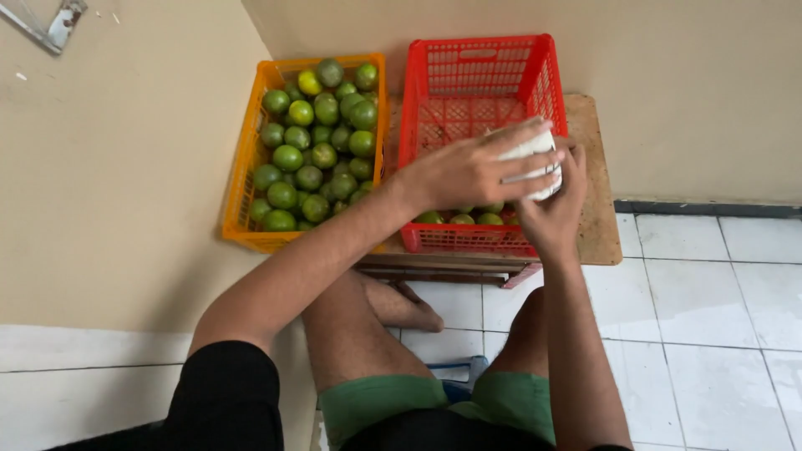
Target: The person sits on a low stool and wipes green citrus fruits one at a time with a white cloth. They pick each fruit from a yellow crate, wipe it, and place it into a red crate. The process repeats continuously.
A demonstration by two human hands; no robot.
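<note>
White foam sleeve mostly hidden, grasped between both hands above red crate; contents unclear.

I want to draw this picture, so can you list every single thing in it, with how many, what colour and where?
orange crate: one, orange, left on the low table
red crate: one, red, right of the orange crate
round fruits: many, green and a few yellowish, filling the orange crate; a few more at the red crate's near end
white object: one, white, held over the red crate
wooden table: one, brown, against the wall
floor tiles: many, white, on the right
left hand: one, on the white object
right hand: one, beneath the white object
</note>
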